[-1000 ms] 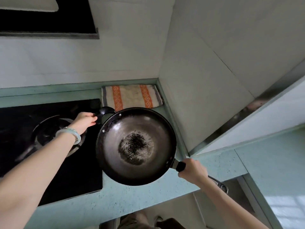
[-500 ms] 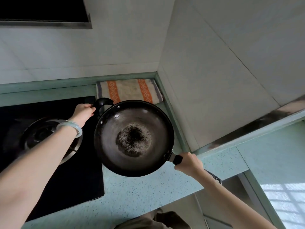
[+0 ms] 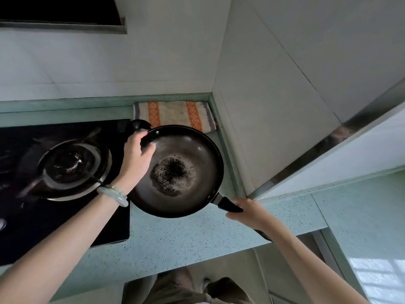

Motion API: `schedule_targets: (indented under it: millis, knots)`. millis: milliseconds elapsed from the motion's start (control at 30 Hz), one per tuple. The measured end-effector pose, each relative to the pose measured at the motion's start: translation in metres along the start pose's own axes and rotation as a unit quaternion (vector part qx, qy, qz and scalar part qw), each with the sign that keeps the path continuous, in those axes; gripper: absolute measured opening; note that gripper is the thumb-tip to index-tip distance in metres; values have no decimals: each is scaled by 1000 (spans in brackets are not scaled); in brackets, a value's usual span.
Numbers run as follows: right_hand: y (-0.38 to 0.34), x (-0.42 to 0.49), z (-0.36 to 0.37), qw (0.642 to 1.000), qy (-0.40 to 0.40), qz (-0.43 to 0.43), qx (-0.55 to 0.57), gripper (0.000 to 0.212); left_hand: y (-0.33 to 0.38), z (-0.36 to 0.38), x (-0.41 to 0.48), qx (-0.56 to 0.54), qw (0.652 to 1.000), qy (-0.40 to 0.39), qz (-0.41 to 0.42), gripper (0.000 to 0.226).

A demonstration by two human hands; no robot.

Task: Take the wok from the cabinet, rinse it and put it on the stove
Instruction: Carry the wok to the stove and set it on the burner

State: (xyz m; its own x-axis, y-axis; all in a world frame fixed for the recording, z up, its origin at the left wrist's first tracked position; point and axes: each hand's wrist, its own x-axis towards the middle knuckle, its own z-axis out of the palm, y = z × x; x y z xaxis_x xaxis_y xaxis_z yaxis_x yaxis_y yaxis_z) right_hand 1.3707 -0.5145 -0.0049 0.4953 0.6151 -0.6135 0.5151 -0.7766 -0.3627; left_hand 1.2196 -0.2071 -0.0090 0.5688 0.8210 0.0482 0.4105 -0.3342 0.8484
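While the right hand (image 3: 247, 210) is gripping the wok (image 3: 192, 159) by its handle, the extended left hand (image 3: 135, 156) is clasping its upper-left rim.

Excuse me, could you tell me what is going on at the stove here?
A person holds a dark wok with both hands: the right hand grips its long handle, the left hand its small loop handle. The wok is beside the gas burner, over the counter, not yet on that burner.

Most of wok handle (image 3: 228, 206) inside right hand (image 3: 249, 212)
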Motion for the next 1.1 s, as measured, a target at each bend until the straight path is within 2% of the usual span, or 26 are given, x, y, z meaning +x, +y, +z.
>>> schedule_targets:
  millis: [67,133,267,333,400,467,533,667,767,900,1100]
  knots:
    - [14,-10,1,999,20,-23,-28,35,31,18,-50,-132,990,-38,-9,29]
    - [28,-17,0,999,20,-38,-32,28,53,44,-93,-242,963,-102,-62,17]
    - [48,-25,-6,999,-4,-41,3,35,67,104,-158,-316,880,-222,-277,40]
    - [52,-24,-6,999,1,-46,2,38,66,134,-179,-321,842,-220,-375,47]
    - [54,-23,-6,999,-1,-53,-13,36,64,158,-191,-359,803,-204,-430,50]
    - [52,-24,-8,998,-8,-56,4,33,65,173,-198,-429,759,-189,-451,49]
    - [52,-25,-8,997,-6,-60,37,31,69,182,-200,-482,737,-180,-439,42]
    - [51,-24,-4,996,12,-50,76,34,84,193,-199,-514,746,-133,-401,17]
    - [48,-27,0,996,10,-40,79,26,90,188,-199,-498,756,-120,-407,15]
    - [41,-41,19,995,0,-34,94,16,79,168,-212,-462,771,-144,-413,12]
    - [5,-60,64,982,-22,-21,188,18,49,118,-225,-363,826,-202,-380,16]
